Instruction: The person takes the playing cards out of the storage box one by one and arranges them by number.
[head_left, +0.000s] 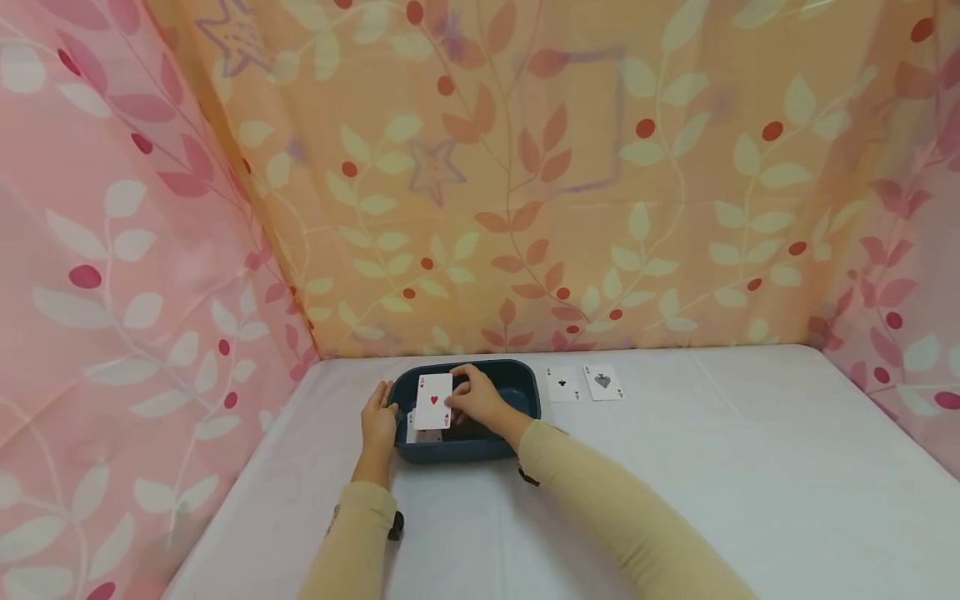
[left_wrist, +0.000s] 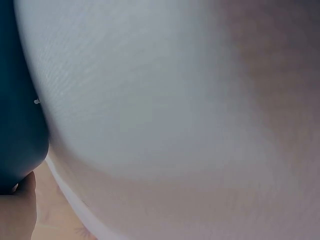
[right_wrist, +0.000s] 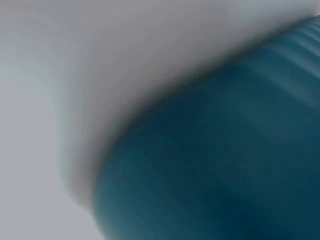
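A dark blue plastic basin (head_left: 461, 452) stands on the white-covered table. My left hand (head_left: 378, 421) grips its left end, with the thumb at the rim. The left wrist view has the basin's wall (left_wrist: 20, 110) and part of that hand (left_wrist: 17, 215) at its edge. Between the thumb and fingers of my right hand (head_left: 482, 402) is an ace of hearts (head_left: 427, 400), face up above the basin's left half. Beneath it, at least one more card (head_left: 411, 431) lies inside, partly covered. The right wrist view shows only the basin's blurred outer wall (right_wrist: 210, 160) and white cloth.
Right of the basin, an ace of clubs (head_left: 562, 384) and an ace of spades (head_left: 603, 382) lie face up side by side on the white tablecloth (head_left: 720, 450). Patterned curtains (head_left: 510, 250) close off the back and both sides.
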